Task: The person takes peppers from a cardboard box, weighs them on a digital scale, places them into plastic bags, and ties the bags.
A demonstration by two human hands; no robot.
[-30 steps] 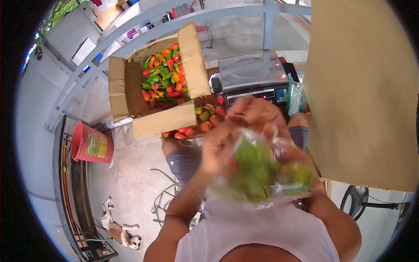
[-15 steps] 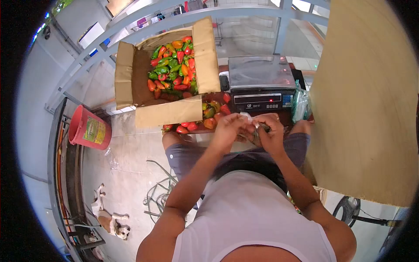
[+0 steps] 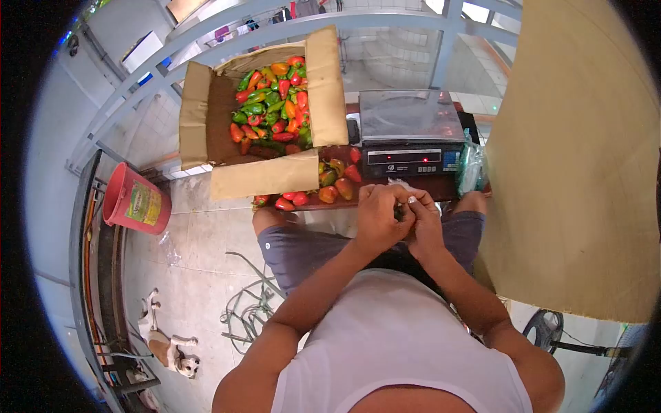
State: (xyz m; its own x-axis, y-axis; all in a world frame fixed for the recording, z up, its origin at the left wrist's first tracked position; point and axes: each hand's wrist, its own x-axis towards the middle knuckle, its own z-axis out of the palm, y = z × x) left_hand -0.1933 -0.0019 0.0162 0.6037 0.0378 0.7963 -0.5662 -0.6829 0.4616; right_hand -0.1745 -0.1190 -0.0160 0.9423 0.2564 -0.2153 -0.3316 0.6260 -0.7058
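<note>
My left hand (image 3: 381, 219) and my right hand (image 3: 427, 226) meet above my lap, both closed on a small clear plastic bag (image 3: 401, 183). Only whitish bits of the bag show, above the knuckles and by the right thumb. Something dark shows between the fingers, but I cannot make out what the bag contains. Just beyond the hands is a digital scale (image 3: 412, 117) with a bare metal plate and red lights on its display. Loose peppers (image 3: 328, 194) lie to the left of my hands on a dark red bench (image 3: 348, 204).
An open cardboard box (image 3: 264, 177) of red, orange and green peppers (image 3: 275, 103) stands beyond the loose ones. Green plastic bags (image 3: 471, 168) hang right of the scale. A tall tan board (image 3: 578, 165) closes off the right. At left are a red bucket (image 3: 138, 199), green straps (image 3: 248, 310) and a lying dog (image 3: 172, 344).
My hands have come closer together and slightly nearer to me, with the fingers curled tighter over the bag. Less of the plastic shows now. The view has shifted slightly.
</note>
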